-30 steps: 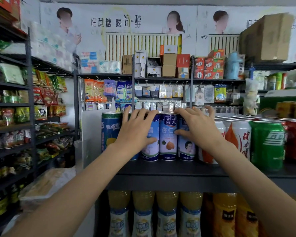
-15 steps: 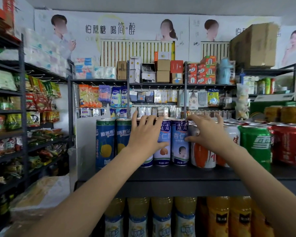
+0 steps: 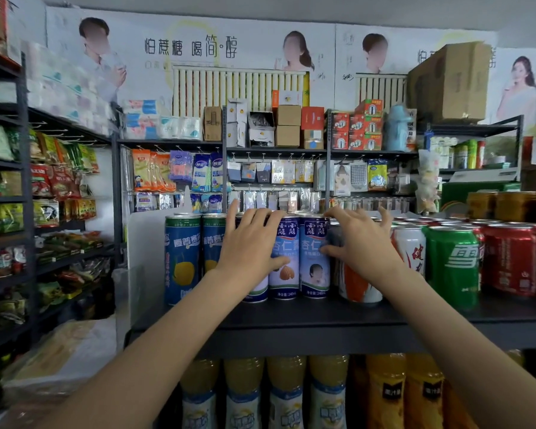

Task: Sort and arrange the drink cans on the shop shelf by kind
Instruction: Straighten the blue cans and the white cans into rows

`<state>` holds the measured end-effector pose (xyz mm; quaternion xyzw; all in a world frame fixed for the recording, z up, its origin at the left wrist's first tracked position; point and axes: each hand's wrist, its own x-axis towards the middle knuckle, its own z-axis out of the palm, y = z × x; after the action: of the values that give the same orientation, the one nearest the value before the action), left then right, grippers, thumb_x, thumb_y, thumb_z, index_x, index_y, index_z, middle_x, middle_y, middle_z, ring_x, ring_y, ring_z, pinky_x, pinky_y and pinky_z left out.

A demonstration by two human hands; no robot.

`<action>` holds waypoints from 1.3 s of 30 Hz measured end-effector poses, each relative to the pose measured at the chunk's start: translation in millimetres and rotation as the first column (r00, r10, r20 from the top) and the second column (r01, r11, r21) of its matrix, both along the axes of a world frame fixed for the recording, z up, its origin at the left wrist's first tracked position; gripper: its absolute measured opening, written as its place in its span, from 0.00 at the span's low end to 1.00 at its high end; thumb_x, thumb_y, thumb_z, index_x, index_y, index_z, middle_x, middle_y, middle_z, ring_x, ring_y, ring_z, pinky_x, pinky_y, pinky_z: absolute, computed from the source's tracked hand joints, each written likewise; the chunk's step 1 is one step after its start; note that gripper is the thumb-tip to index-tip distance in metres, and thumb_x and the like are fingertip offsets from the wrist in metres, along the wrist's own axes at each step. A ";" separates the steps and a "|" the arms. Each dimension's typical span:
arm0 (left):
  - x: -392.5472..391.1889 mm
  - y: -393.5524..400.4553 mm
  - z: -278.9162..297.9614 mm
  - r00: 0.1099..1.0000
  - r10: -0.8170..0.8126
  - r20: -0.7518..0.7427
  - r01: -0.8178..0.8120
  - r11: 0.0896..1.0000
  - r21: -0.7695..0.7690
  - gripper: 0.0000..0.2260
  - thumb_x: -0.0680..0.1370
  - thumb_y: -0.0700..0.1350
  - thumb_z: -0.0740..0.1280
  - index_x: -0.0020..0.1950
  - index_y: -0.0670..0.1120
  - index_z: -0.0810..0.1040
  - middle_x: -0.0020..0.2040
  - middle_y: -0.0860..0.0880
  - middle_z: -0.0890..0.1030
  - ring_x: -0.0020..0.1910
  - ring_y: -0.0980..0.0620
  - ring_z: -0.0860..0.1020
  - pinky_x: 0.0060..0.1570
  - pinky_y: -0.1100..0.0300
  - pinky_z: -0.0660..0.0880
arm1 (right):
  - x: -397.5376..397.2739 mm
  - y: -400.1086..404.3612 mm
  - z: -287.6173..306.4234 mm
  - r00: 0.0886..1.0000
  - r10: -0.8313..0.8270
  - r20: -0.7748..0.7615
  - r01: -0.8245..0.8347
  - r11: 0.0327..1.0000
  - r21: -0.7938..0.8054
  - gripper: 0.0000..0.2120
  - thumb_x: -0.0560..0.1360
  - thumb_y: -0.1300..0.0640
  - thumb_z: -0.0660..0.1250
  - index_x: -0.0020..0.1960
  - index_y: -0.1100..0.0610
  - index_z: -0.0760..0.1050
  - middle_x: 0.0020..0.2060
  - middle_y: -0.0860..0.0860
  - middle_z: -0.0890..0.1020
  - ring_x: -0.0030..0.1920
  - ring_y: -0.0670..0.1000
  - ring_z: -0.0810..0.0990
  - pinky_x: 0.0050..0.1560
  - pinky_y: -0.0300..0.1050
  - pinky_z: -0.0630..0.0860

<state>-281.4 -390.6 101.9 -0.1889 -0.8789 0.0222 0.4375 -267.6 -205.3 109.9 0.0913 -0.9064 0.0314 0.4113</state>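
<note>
Small shop aisle, dark metal shelf [image 3: 322, 317] at chest height with snack racks off to the left and posters on the back wall. Both hands are up on the can row: the left hand [image 3: 249, 243] is fingers-spread, laid flat over the front of one of the almond milk cans [image 3: 283, 258], thumb touching the next one; the right hand [image 3: 358, 243] is also spread, thumb on the right-most almond can and fingers curled over the tops behind it, covering part of the white-and-orange can [image 3: 358, 286]. Neither hand is really pinching anything, more like corralling the group. Compared to a second ago, the two dark blue yellow-fruit cans [image 3: 183, 258] are now both fully visible at the left end; back then the left hand hid the second one. Both hands have slid rightward along the row and the almond cans look packed tighter, touching each other. My read: the blue-fruit group is settled, the almond group is being squared up next to it. Further right the green can [image 3: 452, 261] and red cans [image 3: 511, 258] sit in their own clusters, and bottles [image 3: 287, 391] fill the shelf below.
</note>
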 end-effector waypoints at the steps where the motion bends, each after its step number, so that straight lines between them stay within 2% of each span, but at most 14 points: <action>1: 1.7 1.3 0.6 1.000 -0.011 0.001 0.011 1.000 0.021 0.34 0.72 0.62 0.65 0.73 0.51 0.56 0.70 0.53 0.64 0.70 0.52 0.59 0.70 0.47 0.35 | 2.8 4.7 1.0 1.000 0.025 0.002 -0.025 1.000 -0.018 0.28 0.72 0.45 0.68 0.69 0.48 0.62 0.63 0.47 0.74 0.68 0.49 0.67 0.71 0.60 0.45; 5: 13.6 14.2 2.3 0.992 -0.110 -0.055 0.117 0.985 0.125 0.30 0.75 0.59 0.63 0.72 0.51 0.58 0.70 0.53 0.64 0.71 0.53 0.59 0.70 0.51 0.34 | 26.0 45.5 14.2 0.998 0.050 -0.036 -0.054 0.992 -0.116 0.30 0.73 0.45 0.66 0.72 0.48 0.59 0.68 0.49 0.70 0.70 0.50 0.64 0.72 0.58 0.46; 10: 24.3 54.9 -8.9 0.982 -0.190 -0.022 0.191 0.975 0.116 0.31 0.75 0.60 0.62 0.73 0.51 0.56 0.72 0.54 0.62 0.72 0.55 0.56 0.69 0.55 0.34 | 42.1 83.1 0.5 0.984 -0.003 0.179 -0.001 1.000 0.023 0.36 0.69 0.37 0.65 0.73 0.46 0.58 0.71 0.46 0.65 0.73 0.47 0.57 0.72 0.56 0.39; 13: 22.2 79.6 -11.4 0.980 -0.194 0.041 0.188 0.974 0.127 0.36 0.73 0.64 0.62 0.74 0.50 0.54 0.73 0.54 0.60 0.73 0.56 0.55 0.71 0.54 0.35 | 36.4 95.3 -11.1 0.990 0.018 0.137 -0.031 0.995 0.093 0.38 0.69 0.36 0.65 0.73 0.46 0.55 0.71 0.44 0.63 0.73 0.45 0.54 0.72 0.56 0.37; 16: 19.0 100.1 -8.9 0.979 -0.183 0.088 0.166 0.971 0.172 0.39 0.70 0.67 0.63 0.74 0.51 0.53 0.74 0.53 0.60 0.73 0.56 0.55 0.72 0.54 0.36 | 31.7 110.8 -8.5 0.996 0.002 0.089 -0.013 0.992 0.125 0.43 0.68 0.34 0.64 0.75 0.47 0.47 0.73 0.44 0.58 0.74 0.46 0.53 0.72 0.57 0.37; 18: 18.7 112.6 -7.7 0.981 -0.160 0.109 0.138 0.972 0.190 0.40 0.69 0.68 0.63 0.74 0.52 0.52 0.74 0.53 0.60 0.73 0.55 0.54 0.71 0.54 0.35 | 29.7 124.7 -5.5 0.994 -0.025 0.104 0.010 0.990 0.139 0.43 0.69 0.33 0.62 0.75 0.49 0.47 0.72 0.45 0.60 0.73 0.47 0.55 0.72 0.58 0.38; 21: 18.6 127.5 -7.9 0.986 -0.087 0.141 0.068 0.988 0.135 0.42 0.67 0.69 0.63 0.74 0.52 0.53 0.73 0.53 0.60 0.73 0.56 0.55 0.69 0.53 0.32 | 26.6 140.7 -8.6 0.993 -0.005 0.119 -0.019 0.980 0.199 0.39 0.70 0.34 0.61 0.74 0.47 0.51 0.71 0.44 0.62 0.72 0.47 0.56 0.72 0.57 0.41; 25: 17.2 130.5 -5.1 0.990 0.008 0.142 -0.016 0.998 0.056 0.37 0.66 0.69 0.65 0.70 0.54 0.60 0.69 0.56 0.66 0.70 0.58 0.59 0.69 0.52 0.32 | 23.1 145.7 -11.1 0.994 0.065 0.083 -0.081 0.976 0.201 0.36 0.71 0.36 0.63 0.73 0.47 0.53 0.69 0.43 0.65 0.70 0.48 0.59 0.72 0.57 0.44; 29: 19.8 131.4 6.6 0.981 0.052 0.185 -0.053 0.999 0.004 0.35 0.65 0.69 0.66 0.65 0.53 0.64 0.66 0.56 0.68 0.70 0.57 0.59 0.68 0.54 0.30 | 23.4 144.7 -7.6 0.993 0.077 0.091 -0.095 0.974 0.207 0.34 0.72 0.37 0.63 0.72 0.46 0.55 0.68 0.43 0.66 0.70 0.48 0.60 0.72 0.58 0.44; 35: 18.6 128.4 16.0 0.955 0.078 0.285 -0.067 0.997 -0.048 0.34 0.64 0.67 0.69 0.62 0.51 0.64 0.65 0.55 0.68 0.69 0.55 0.62 0.71 0.50 0.35 | 24.3 137.6 -6.2 0.993 0.075 0.094 -0.095 0.967 0.238 0.32 0.72 0.39 0.64 0.71 0.47 0.56 0.67 0.44 0.67 0.69 0.49 0.63 0.71 0.61 0.44; 39: 12.3 129.9 26.7 0.925 0.120 0.360 -0.061 0.983 -0.171 0.43 0.65 0.69 0.67 0.72 0.49 0.56 0.71 0.52 0.63 0.72 0.53 0.59 0.69 0.46 0.31 | 22.6 139.6 1.3 0.983 0.092 0.160 -0.128 0.964 0.232 0.30 0.71 0.38 0.65 0.68 0.47 0.60 0.64 0.43 0.70 0.67 0.48 0.67 0.71 0.62 0.41</action>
<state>-269.1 -260.6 128.6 -0.1825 -0.9486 0.0757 0.2470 -245.0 -65.6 111.2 0.1881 -0.9249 -0.0494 0.3266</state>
